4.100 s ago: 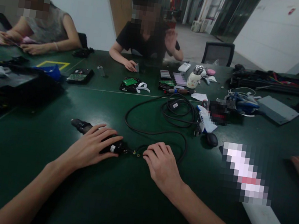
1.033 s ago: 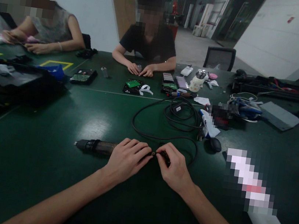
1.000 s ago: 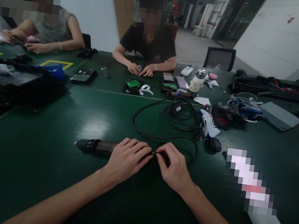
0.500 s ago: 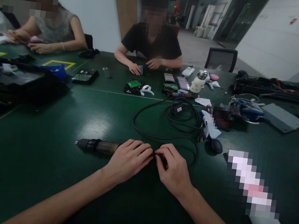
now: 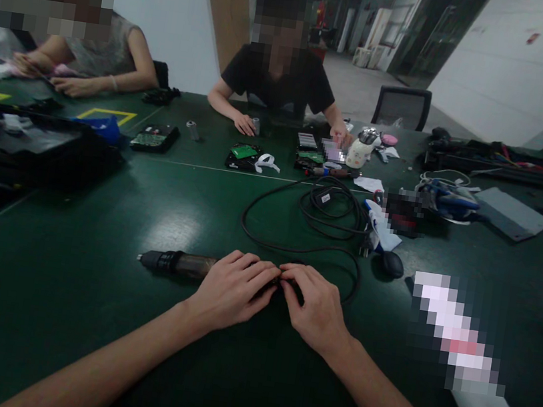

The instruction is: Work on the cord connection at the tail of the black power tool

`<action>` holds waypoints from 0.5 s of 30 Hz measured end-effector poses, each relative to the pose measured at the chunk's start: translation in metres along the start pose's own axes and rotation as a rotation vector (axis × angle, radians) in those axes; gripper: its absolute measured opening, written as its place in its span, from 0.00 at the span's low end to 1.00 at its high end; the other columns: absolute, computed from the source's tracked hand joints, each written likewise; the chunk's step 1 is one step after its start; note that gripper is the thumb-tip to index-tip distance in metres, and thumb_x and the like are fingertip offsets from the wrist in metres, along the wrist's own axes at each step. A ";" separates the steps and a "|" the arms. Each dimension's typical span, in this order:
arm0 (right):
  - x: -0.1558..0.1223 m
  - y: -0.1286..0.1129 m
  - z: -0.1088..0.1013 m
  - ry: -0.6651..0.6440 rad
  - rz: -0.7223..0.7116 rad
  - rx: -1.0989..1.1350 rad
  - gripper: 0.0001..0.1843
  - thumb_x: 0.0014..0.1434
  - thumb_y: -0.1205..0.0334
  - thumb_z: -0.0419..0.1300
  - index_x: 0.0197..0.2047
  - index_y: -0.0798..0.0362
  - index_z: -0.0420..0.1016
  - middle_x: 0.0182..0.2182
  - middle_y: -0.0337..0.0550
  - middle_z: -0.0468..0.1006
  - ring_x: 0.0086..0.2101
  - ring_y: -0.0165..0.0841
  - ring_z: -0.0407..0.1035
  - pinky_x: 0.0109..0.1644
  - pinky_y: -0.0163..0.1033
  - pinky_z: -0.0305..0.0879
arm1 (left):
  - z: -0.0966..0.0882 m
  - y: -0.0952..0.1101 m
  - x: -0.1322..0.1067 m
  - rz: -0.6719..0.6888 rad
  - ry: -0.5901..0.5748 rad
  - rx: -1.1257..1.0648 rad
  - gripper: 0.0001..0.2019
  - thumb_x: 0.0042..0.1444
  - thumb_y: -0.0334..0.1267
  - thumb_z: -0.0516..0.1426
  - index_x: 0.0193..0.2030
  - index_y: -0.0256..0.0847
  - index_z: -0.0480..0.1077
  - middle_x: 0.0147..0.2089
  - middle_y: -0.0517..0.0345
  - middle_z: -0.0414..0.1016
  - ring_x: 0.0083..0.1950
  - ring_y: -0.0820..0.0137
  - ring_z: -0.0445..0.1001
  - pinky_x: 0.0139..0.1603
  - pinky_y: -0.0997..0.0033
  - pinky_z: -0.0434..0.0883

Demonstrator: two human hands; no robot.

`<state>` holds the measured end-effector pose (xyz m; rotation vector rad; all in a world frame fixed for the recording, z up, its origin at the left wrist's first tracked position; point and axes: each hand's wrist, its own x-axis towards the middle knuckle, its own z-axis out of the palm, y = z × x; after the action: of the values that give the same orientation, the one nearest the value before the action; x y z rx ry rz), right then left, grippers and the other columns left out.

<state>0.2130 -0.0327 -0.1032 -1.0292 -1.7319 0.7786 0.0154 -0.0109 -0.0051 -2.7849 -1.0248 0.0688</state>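
Glossy green tabletop [image 5: 83, 285] spreads around the hands. My left hand [image 5: 235, 289] curls over a cylindrical electric screwdriver [image 5: 185, 264]; my right hand's [image 5: 318, 308] fingers bunch at its tail, grip hidden. Beyond them loops black cable [image 5: 323, 198].

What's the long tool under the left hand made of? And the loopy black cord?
Long tool: its black front looks like dull plastic; its tip glints like metal. The brownish barrel is too dark to tell.

Black cord: probably rubber or soft plastic, because it bends in smooth loops.
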 end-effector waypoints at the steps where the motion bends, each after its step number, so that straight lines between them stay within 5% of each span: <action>1: 0.000 0.000 0.000 -0.004 0.004 0.007 0.08 0.71 0.68 0.58 0.50 0.48 0.74 0.50 0.47 0.81 0.51 0.42 0.76 0.56 0.49 0.73 | 0.000 0.000 0.000 0.010 0.003 -0.007 0.11 0.71 0.39 0.56 0.57 0.43 0.72 0.56 0.55 0.80 0.52 0.62 0.77 0.50 0.57 0.68; 15: 0.001 -0.001 0.000 -0.050 0.037 0.029 0.08 0.70 0.69 0.58 0.50 0.48 0.72 0.46 0.44 0.82 0.46 0.39 0.78 0.52 0.44 0.72 | 0.003 0.001 -0.001 -0.035 0.000 0.011 0.07 0.72 0.40 0.56 0.50 0.42 0.73 0.52 0.56 0.81 0.49 0.62 0.77 0.48 0.57 0.69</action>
<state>0.2128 -0.0323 -0.1021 -1.0327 -1.7436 0.8567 0.0151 -0.0113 -0.0078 -2.7564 -1.0693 0.0691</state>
